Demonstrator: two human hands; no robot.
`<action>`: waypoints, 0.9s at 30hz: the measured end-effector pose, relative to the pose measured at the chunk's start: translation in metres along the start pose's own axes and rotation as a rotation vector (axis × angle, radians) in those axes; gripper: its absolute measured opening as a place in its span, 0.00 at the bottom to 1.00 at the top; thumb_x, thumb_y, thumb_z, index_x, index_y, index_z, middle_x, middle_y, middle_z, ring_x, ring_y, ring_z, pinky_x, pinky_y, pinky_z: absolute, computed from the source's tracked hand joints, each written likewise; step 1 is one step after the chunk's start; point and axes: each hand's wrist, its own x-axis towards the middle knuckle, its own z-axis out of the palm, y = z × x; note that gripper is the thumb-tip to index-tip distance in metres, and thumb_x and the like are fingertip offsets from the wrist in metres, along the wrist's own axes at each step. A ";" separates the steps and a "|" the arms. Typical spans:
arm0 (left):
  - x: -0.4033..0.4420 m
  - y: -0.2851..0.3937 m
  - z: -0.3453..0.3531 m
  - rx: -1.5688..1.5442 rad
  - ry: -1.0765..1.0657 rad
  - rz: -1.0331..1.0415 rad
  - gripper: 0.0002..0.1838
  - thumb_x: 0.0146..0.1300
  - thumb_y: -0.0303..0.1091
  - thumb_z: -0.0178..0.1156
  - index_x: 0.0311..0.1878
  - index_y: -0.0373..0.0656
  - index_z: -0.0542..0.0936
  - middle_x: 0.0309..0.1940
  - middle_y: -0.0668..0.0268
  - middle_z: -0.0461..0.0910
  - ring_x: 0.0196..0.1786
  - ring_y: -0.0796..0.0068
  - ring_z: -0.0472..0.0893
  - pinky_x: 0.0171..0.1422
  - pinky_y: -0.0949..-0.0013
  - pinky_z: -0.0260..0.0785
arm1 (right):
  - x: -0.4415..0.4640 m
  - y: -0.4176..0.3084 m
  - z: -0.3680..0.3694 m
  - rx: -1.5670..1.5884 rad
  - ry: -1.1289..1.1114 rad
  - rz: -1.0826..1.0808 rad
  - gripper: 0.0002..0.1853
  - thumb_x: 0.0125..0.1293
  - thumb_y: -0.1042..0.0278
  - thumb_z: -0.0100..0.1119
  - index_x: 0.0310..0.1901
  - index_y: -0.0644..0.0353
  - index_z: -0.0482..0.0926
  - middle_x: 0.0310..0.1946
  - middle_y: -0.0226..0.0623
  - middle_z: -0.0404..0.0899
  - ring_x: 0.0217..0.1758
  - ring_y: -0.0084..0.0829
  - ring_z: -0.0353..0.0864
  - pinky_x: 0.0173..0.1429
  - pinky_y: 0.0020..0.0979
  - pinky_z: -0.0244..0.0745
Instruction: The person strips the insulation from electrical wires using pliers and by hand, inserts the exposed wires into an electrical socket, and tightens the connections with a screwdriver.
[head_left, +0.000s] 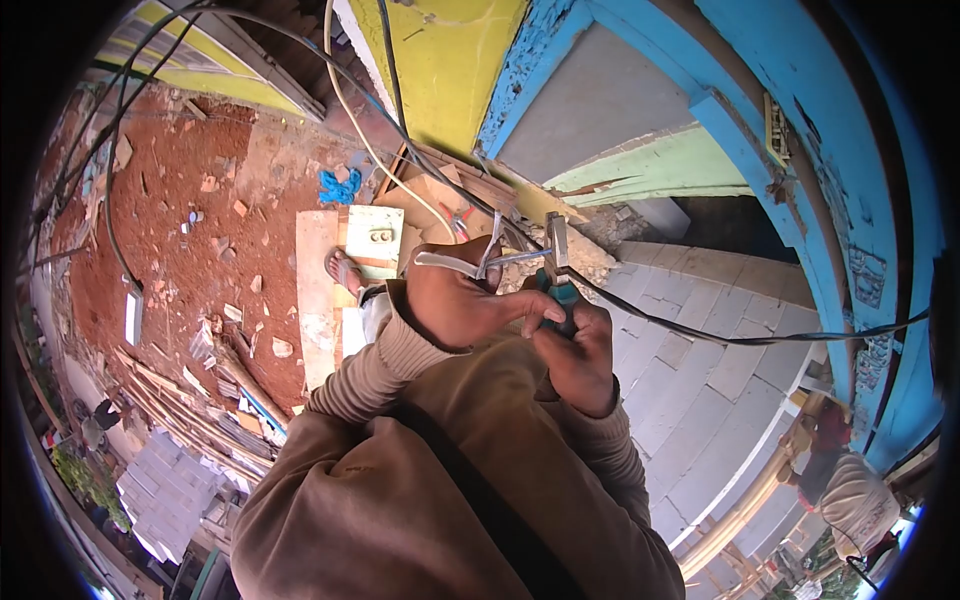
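Observation:
My right hand (582,352) is closed around a teal-handled hand tool that looks like pliers (557,298), its metal head pointing up. The back of my left hand (452,298) faces me; its fingers curl away, partly hidden, and its thumb reaches across to the tool's handle. White flat strips (448,263), perhaps cable or tape, stick out around the left fingers. A thin pale piece runs from there to the tool's head. Close by, a dark twisted cable (690,335) passes behind the hands and stretches to the right.
A pale board with a socket (381,236) lies by a sandalled foot (343,270). Blue crumpled material (340,186) and rubble lie on red soil (165,250). Grey blocks (690,320) are at right, beside a blue frame (840,200). Another person (855,500) is at lower right. Loose cables hang at upper left.

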 end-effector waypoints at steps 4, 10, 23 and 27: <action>-0.001 -0.013 0.012 0.029 0.164 0.144 0.20 0.41 0.44 0.83 0.32 0.43 0.85 0.20 0.69 0.82 0.23 0.74 0.81 0.30 0.69 0.73 | 0.000 -0.006 0.012 0.044 0.130 0.032 0.06 0.58 0.85 0.51 0.34 0.67 0.78 0.35 0.32 0.78 0.34 0.20 0.74 0.40 0.23 0.70; -0.002 -0.008 0.018 0.145 0.234 0.093 0.21 0.41 0.51 0.82 0.28 0.45 0.86 0.19 0.69 0.82 0.20 0.74 0.79 0.29 0.69 0.72 | -0.002 0.004 0.025 -0.001 0.278 -0.030 0.10 0.59 0.86 0.51 0.39 0.68 0.81 0.39 0.34 0.78 0.40 0.21 0.77 0.46 0.23 0.71; -0.004 -0.006 0.004 0.272 0.363 -0.033 0.24 0.41 0.38 0.86 0.24 0.37 0.77 0.17 0.76 0.73 0.20 0.86 0.67 0.23 0.74 0.63 | 0.007 0.000 0.001 0.107 0.508 -0.137 0.30 0.49 0.91 0.45 0.57 0.73 0.79 0.67 0.49 0.72 0.71 0.37 0.69 0.74 0.38 0.64; 0.000 -0.009 0.002 0.109 0.368 -0.072 0.26 0.40 0.41 0.87 0.23 0.38 0.76 0.15 0.77 0.70 0.19 0.87 0.64 0.22 0.75 0.60 | 0.006 0.002 -0.008 0.340 0.239 -0.094 0.30 0.49 0.88 0.46 0.58 0.74 0.79 0.72 0.47 0.67 0.77 0.36 0.62 0.76 0.36 0.56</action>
